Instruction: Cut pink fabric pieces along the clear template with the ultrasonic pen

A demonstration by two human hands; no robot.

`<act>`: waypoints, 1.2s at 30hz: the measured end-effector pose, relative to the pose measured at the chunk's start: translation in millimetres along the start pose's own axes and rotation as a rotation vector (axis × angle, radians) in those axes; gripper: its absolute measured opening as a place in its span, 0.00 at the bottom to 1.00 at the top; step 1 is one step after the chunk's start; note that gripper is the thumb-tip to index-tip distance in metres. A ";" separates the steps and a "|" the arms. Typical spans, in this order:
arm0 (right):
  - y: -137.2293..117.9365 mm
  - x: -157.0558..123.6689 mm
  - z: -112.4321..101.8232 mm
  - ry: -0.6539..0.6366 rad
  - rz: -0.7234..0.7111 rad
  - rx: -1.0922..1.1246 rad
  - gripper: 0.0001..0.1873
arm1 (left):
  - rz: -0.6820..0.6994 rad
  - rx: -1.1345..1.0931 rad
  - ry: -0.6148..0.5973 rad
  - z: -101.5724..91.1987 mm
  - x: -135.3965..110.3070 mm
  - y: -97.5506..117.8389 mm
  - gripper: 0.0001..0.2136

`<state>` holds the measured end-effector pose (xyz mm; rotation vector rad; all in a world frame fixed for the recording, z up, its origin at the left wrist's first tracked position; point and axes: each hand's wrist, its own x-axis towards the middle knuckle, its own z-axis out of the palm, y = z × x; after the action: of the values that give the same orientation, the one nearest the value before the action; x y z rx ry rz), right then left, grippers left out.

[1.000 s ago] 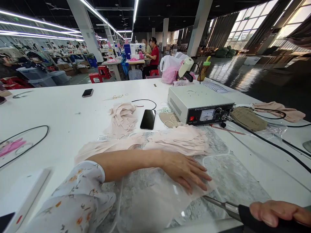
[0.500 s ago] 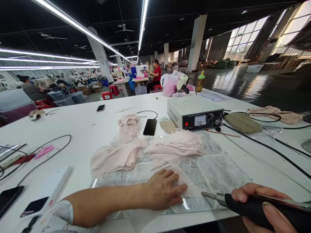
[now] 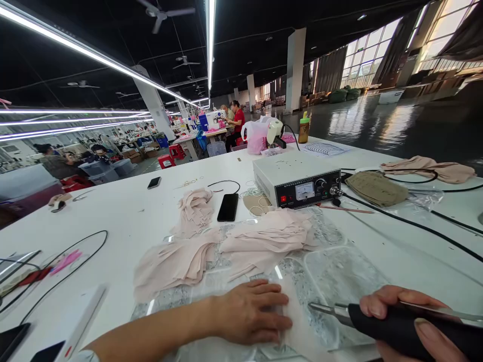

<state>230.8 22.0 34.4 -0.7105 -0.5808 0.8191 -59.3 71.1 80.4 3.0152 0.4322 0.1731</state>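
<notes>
- Pink fabric piece [image 3: 298, 322] lies at the desk's near edge; our left hand [image 3: 247, 314] presses it flat, open-palmed.
- Our right hand [image 3: 407, 322], its grip closed around the black-handled tool [image 3: 362, 318], should keep the tip steady beside those fingers.

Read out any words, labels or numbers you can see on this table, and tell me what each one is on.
Nothing here can be read.
Control box: a line of print above its meter, too small and blurred to read.
Meter dial on that box: scale marks only, no legible numbers.
Bottle: label too far off to read.
Two phones: screens dark, no text.
</notes>
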 end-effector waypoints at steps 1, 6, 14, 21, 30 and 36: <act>1.0 0.9 5.8 0.031 0.050 0.029 0.13 | 0.000 -0.010 0.000 0.2 -2.3 -1.0 0.17; 0.8 4.8 25.8 0.152 0.136 0.170 0.18 | -0.016 -0.033 -0.003 0.9 -6.9 -3.8 0.19; -13.1 12.1 63.8 0.387 0.239 0.109 0.23 | 0.016 -0.009 0.026 3.4 -7.3 -6.4 0.19; -7.3 15.2 66.7 0.255 0.203 0.054 0.22 | 0.036 -0.007 0.055 4.8 -8.5 -8.6 0.18; -6.7 14.6 61.0 0.270 0.246 0.017 0.21 | 0.061 -0.001 0.136 7.9 -8.0 -9.8 0.17; -7.7 14.8 66.3 0.295 0.259 0.010 0.23 | 0.062 0.002 0.132 7.5 -7.3 -10.0 0.17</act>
<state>196.0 52.5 84.7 -0.8910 -0.2214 0.9345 -68.1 77.9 71.2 3.0323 0.3492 0.3780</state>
